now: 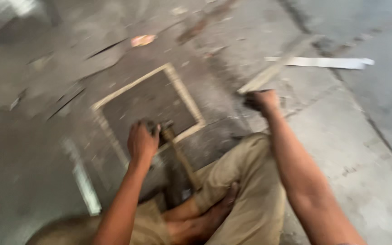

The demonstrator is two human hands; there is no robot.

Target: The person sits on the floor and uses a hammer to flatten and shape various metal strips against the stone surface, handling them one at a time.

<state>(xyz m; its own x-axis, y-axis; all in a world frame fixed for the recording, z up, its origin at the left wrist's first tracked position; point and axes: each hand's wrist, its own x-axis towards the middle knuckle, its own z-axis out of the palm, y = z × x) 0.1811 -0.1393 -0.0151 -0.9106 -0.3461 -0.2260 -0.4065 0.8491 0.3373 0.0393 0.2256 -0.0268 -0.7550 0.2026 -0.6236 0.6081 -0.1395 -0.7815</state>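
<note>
The view is motion-blurred. I sit on a concrete floor with my legs folded, in tan trousers. My left hand [142, 140] is closed around the dark head end of a hammer [180, 156], whose wooden handle slants down toward my knee. In front of it lies a square wooden frame [184, 97] flat on the floor. My right hand [262, 100] is stretched out to the right and grips the near end of a long pale wooden strip [277, 66] that runs away across the floor.
A flat white strip [323, 62] lies at the far right. Another pale strip [83, 179] lies at the left near my knee. Dark debris and a small orange scrap [142, 40] litter the far floor.
</note>
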